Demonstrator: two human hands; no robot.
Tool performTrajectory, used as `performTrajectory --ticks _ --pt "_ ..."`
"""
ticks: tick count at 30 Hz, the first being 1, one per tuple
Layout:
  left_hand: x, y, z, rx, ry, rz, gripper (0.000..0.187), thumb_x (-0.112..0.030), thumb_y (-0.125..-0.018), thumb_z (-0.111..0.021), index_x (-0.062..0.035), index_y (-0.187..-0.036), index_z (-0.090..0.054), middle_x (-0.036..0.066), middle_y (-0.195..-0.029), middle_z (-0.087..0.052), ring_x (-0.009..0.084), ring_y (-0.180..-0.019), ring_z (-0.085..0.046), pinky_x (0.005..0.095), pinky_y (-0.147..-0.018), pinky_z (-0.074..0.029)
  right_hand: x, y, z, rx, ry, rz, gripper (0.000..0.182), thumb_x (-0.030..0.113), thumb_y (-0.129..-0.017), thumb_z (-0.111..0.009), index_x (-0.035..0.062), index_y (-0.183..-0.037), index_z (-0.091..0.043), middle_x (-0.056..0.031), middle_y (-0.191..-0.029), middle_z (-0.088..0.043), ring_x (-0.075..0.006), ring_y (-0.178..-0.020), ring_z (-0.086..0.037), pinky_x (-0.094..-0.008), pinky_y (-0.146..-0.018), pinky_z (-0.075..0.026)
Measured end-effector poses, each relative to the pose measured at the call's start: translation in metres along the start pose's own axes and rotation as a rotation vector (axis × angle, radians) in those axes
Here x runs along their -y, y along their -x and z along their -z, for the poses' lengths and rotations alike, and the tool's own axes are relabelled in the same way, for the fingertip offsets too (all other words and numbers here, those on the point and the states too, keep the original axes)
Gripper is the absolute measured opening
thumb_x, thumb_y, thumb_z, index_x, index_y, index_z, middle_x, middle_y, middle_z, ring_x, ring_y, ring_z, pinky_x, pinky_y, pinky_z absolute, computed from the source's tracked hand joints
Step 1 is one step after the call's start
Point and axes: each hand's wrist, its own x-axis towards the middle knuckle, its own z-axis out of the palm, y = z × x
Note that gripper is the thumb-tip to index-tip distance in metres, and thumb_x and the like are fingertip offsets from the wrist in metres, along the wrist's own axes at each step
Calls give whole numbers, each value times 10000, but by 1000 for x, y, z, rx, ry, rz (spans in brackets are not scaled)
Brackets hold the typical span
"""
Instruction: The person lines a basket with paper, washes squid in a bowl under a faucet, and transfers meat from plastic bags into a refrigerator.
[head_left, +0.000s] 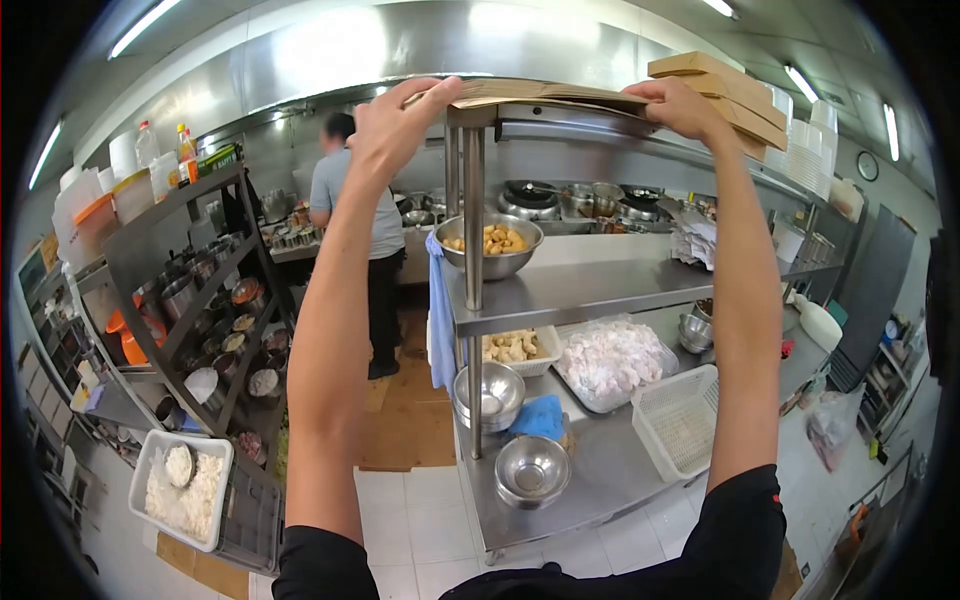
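Both my arms reach up to the top shelf of a steel rack. My left hand (405, 120) grips the left end of a thin, flat stack of brown paper or card (545, 93), thumb along its near edge. At the stack's right end, my right hand (685, 108) holds the edge between thumb and fingers. The stack lies level with the shelf top and bows slightly in the middle. Right beside my right hand are piled brown cardboard boxes (730, 100).
A steel bowl of yellow chunks (490, 265) sits on the middle shelf (580, 285). Below are a tray of pale food (612, 365), a white basket (675, 425) and steel bowls. Another person (370, 220) stands ahead left. A loaded rack (215, 310) and a tub (165, 525) are at left.
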Motion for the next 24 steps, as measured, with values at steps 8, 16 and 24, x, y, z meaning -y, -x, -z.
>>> performTrajectory --ticks 8,16,24 --pt "-16 -24 36 363 -83 -192 469 -482 -878 -498 -118 -1130 -652 112 -1001 -662 211 -973 -577 327 -886 -420 28 9 0 59 -86 142 491 441 -818 -636 77 -1149 -633 -87 -1120 -630 -160 -1042 -561 -290 -923 -420" --pt "-36 -82 39 354 -231 -190 359 -351 -902 -535 -32 -1020 -648 54 -872 -648 107 -810 -575 252 -750 -455 18 -7 7 88 -90 91 504 476 -850 -574 56 -1123 -636 -53 -1022 -643 -128 -913 -565 -289 -802 -449" --pt "-40 -63 49 565 -403 -183 457 -499 -839 -568 -138 -1104 -664 72 -1004 -666 188 -907 -608 313 -746 -500 56 -4 12 -70 78 317 526 499 -845 -560 43 -1094 -636 -67 -1052 -645 -186 -919 -609 -321 -828 -470"
